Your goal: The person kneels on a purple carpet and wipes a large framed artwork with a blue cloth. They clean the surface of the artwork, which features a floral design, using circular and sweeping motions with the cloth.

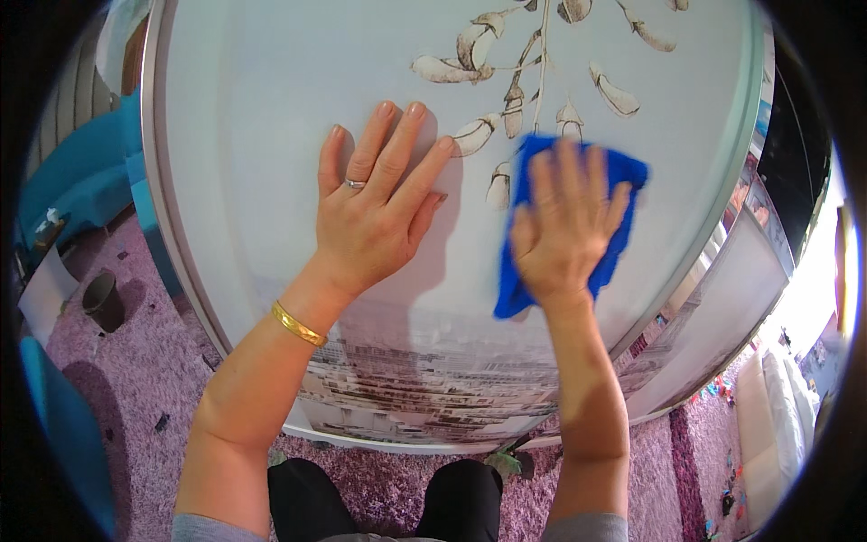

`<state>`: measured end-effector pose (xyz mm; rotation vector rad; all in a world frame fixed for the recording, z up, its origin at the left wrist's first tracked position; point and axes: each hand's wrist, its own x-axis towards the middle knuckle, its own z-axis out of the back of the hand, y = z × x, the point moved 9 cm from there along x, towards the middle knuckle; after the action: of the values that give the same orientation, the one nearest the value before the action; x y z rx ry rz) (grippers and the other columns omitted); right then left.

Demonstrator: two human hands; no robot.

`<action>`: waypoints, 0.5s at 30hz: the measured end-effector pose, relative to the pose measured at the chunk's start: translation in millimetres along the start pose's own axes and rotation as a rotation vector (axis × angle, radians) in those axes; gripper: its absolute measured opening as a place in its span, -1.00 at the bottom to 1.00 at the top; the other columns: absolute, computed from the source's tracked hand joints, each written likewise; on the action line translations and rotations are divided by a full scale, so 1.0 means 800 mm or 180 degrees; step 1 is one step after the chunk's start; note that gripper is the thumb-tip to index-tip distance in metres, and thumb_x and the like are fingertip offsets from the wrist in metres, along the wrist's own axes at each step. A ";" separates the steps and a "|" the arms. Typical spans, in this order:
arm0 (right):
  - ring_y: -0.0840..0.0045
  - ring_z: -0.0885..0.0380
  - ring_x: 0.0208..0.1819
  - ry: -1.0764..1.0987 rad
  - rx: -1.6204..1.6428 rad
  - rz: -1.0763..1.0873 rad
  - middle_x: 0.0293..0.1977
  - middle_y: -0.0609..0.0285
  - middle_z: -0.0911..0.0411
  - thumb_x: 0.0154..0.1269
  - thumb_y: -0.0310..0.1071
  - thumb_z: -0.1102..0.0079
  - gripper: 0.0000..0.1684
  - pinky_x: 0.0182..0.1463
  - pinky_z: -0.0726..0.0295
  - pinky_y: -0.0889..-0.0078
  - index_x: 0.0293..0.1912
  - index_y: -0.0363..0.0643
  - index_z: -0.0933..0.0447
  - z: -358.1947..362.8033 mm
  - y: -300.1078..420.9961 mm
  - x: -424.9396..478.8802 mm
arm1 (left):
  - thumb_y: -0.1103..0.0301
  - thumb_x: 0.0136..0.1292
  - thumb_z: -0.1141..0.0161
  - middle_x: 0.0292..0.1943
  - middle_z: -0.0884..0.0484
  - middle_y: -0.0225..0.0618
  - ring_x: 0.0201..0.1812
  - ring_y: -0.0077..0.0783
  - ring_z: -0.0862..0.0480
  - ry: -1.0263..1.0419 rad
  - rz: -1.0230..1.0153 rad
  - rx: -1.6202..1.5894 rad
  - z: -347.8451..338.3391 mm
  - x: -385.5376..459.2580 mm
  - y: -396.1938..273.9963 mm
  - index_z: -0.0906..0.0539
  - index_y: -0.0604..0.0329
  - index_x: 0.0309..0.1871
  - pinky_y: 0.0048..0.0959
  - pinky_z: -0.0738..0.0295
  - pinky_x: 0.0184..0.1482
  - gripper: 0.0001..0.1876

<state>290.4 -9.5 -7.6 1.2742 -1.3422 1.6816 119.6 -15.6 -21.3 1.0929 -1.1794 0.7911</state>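
Observation:
A pale panel [271,223] with a flower print stands before me, framed by a silver metal edge. My left hand [372,203] lies palm down on it with the fingers spread and holds nothing; a ring and a gold bangle are on that arm. To its right, my right hand [569,223] presses a blue cloth [613,264] against the panel, over the lower end of the printed branch. This hand and the cloth look slightly blurred. The cloth's middle is hidden under the palm and fingers.
A purple shaggy carpet [156,379] with scattered bits surrounds the panel's foot. At left are a blue sofa [74,169] and a dark waste bin [103,302]. Mirrored strips [691,278] run along the panel's right side. A cream padded piece of furniture [762,413] stands at lower right.

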 end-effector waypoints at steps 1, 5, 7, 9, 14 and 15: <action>0.25 -0.34 0.40 0.0135 0.0227 0.0197 0.31 0.27 -0.47 0.21 -0.22 -0.19 -0.50 0.48 0.03 -0.33 0.17 0.06 -0.61 0.000 0.023 -0.007 | 0.23 0.31 -0.22 0.46 -0.37 -0.23 0.50 -0.17 -0.29 -0.0017 -0.0007 -0.0004 -0.001 -0.001 0.000 -0.59 -0.09 0.30 -0.05 0.10 0.52 -0.54; 0.34 -0.47 0.30 0.0223 0.0661 0.1347 0.19 0.36 -0.56 0.15 -0.25 -0.30 -0.63 0.46 -0.09 -0.35 0.01 0.10 -0.66 0.004 0.054 -0.046 | 0.22 0.32 -0.21 0.46 -0.38 -0.22 0.50 -0.16 -0.28 -0.0012 0.0001 -0.0076 -0.002 -0.001 -0.001 -0.59 -0.08 0.29 -0.05 0.12 0.52 -0.55; 0.29 -0.48 0.28 -0.0019 0.0612 0.1124 0.17 0.31 -0.57 0.15 -0.26 -0.31 -0.61 0.44 -0.12 -0.31 0.02 0.06 -0.66 0.011 0.020 -0.024 | 0.22 0.32 -0.21 0.46 -0.38 -0.22 0.50 -0.17 -0.28 -0.0013 -0.0005 -0.0095 -0.002 -0.001 0.000 -0.59 -0.09 0.29 -0.05 0.13 0.52 -0.55; 0.24 -0.46 0.28 -0.0534 0.0133 0.0273 0.19 0.26 -0.53 0.15 -0.25 -0.32 -0.58 0.43 -0.14 -0.25 0.05 0.03 -0.64 0.017 -0.022 0.013 | 0.22 0.32 -0.22 0.46 -0.38 -0.22 0.50 -0.18 -0.29 -0.0010 -0.0001 -0.0074 0.001 -0.001 0.000 -0.59 -0.09 0.29 -0.05 0.13 0.52 -0.54; 0.21 -0.36 0.35 -0.0580 -0.0246 -0.0250 0.26 0.24 -0.45 0.21 -0.17 -0.24 -0.48 0.45 -0.05 -0.28 0.18 0.01 -0.58 -0.004 0.004 0.060 | 0.18 0.32 -0.21 0.44 -0.40 -0.22 0.50 -0.17 -0.30 -0.0011 0.0010 -0.0124 0.000 -0.003 0.001 -0.56 -0.02 0.30 -0.03 0.13 0.52 -0.53; 0.22 -0.35 0.36 -0.0438 -0.0150 -0.0062 0.27 0.24 -0.44 0.20 -0.16 -0.24 -0.46 0.45 -0.04 -0.31 0.19 0.01 -0.57 -0.007 0.026 0.057 | 0.18 0.32 -0.21 0.44 -0.40 -0.22 0.49 -0.17 -0.30 -0.0019 0.0030 -0.0145 0.000 -0.003 0.003 -0.55 0.02 0.30 -0.02 0.12 0.52 -0.52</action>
<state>255.1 -14.0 28.2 1.3926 -1.4355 1.5640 116.9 -15.0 -23.4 1.0535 -1.2030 0.7653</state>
